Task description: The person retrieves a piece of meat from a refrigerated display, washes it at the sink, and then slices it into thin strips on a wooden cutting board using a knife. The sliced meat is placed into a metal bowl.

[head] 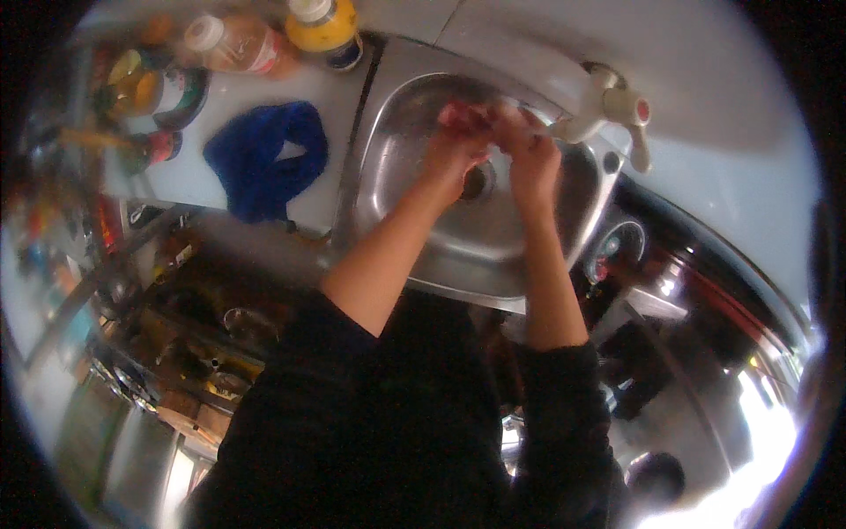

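Both of my hands are over a stainless steel sink basin (403, 192), close together near the tap's spout. My left hand (453, 152) holds a reddish, wet-looking item (462, 118), too blurred to name surely; it may be raw meat. My right hand (535, 155) is beside it, fingers bent toward the same item; blur hides whether they grip it. Below and between the hands is the round drain (477, 182). A cream-coloured wall tap (605, 106) with a red-marked knob reaches over the basin's right rear, its spout end near my right hand.
Left of the sink, a dark blue cloth (268, 159) lies on a white countertop (198, 178). Behind it stand a yellow bottle (324, 30), a clear capped bottle (234, 46) and a labelled jar (168, 92). A dark stove-like appliance (700, 264) is at the right.
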`<act>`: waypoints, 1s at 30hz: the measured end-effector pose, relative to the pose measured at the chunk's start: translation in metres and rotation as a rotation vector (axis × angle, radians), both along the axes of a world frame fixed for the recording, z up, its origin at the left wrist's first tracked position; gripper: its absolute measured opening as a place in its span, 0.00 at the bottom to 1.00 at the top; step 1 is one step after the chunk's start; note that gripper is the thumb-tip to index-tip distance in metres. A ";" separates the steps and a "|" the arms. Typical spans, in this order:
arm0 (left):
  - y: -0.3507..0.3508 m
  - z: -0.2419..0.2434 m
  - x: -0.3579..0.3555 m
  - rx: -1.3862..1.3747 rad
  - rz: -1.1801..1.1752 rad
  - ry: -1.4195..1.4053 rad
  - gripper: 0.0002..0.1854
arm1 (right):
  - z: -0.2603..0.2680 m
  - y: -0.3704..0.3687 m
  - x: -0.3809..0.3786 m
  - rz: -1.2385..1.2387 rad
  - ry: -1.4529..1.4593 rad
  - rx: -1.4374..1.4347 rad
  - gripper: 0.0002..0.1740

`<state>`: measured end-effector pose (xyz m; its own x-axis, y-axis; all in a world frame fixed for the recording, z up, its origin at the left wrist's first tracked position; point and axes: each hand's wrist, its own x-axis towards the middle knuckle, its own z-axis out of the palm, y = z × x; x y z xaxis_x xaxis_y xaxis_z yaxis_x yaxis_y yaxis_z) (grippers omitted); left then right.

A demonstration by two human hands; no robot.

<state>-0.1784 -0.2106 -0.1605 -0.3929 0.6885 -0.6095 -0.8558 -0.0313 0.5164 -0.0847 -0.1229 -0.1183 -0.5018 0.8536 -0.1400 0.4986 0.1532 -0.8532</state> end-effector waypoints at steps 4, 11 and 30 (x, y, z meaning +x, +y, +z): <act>-0.005 0.021 0.008 -0.200 -0.084 -0.230 0.10 | 0.025 -0.022 0.010 -0.019 -0.262 0.158 0.20; -0.015 0.030 0.006 0.070 -0.021 -0.031 0.15 | 0.089 -0.037 0.012 0.113 -0.267 0.050 0.20; -0.083 0.078 0.012 0.059 -0.175 -0.016 0.19 | 0.131 -0.011 0.061 0.256 -0.233 -0.208 0.18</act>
<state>-0.1666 -0.2931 -0.0824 -0.2549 0.7803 -0.5710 -0.8588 0.0887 0.5046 -0.0242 -0.1335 0.0127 -0.6291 0.6462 -0.4320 0.6507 0.1339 -0.7474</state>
